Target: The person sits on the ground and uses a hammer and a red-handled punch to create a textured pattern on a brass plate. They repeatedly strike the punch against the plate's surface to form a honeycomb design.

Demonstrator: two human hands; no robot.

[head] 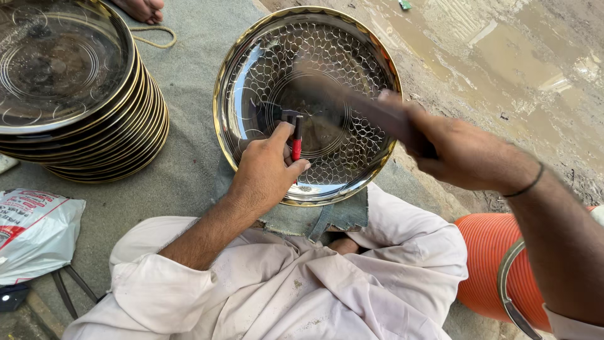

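Observation:
A shiny round metal tray [251, 69] with a gold rim and a scale-like engraved pattern rests on a scrap of denim cloth [327, 217] over my lap. My left hand [267, 170] holds a small punch tool with a red grip [296, 146] upright, its tip on the tray's middle. My right hand [453, 151] grips a wooden hammer [352, 104], blurred by motion, raised above the tray to the right of the punch.
A tall stack of similar gold-rimmed trays [82, 101] stands at the left on grey cloth. A white printed plastic bag [31, 230] lies at lower left. An orange ribbed container [491, 264] sits by my right arm. Wet muddy ground [503, 50] is beyond. Someone's foot [141, 9] shows at the top.

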